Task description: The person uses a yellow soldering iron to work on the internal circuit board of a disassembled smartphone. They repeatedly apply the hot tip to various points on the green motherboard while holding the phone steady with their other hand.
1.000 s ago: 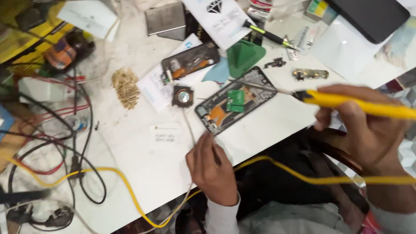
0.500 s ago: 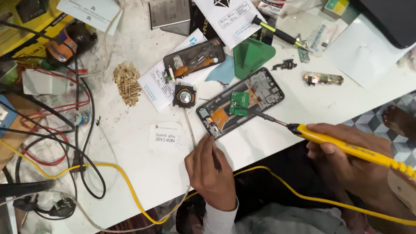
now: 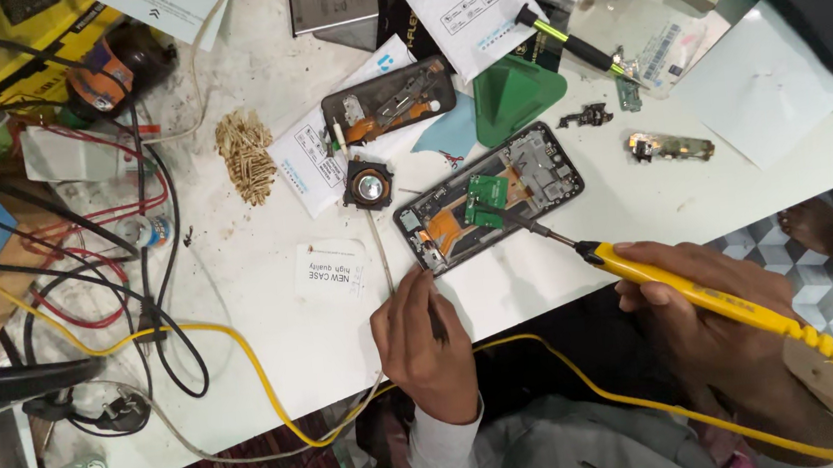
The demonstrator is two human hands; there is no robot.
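Soldering iron point(image 3: 703, 289) tip toward opened phone point(image 3: 490, 197), up-left

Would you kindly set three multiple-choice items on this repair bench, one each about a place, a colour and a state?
1. Where does the tip of the soldering iron rest?
A. on the brass wool pile
B. inside the opened phone
C. on the green triangular pick

2. What colour is the iron's handle and cord?
A. yellow
B. blue
C. white

3. What state is the phone in?
A. fully closed
B. wrapped in plastic
C. back off, boards bare

Answers: 1 B, the tip reaches the green boards inside the frame. 2 A, the handle in the right hand is yellow. 3 C, the inner parts show, while the left hand rests on the white table just below it.
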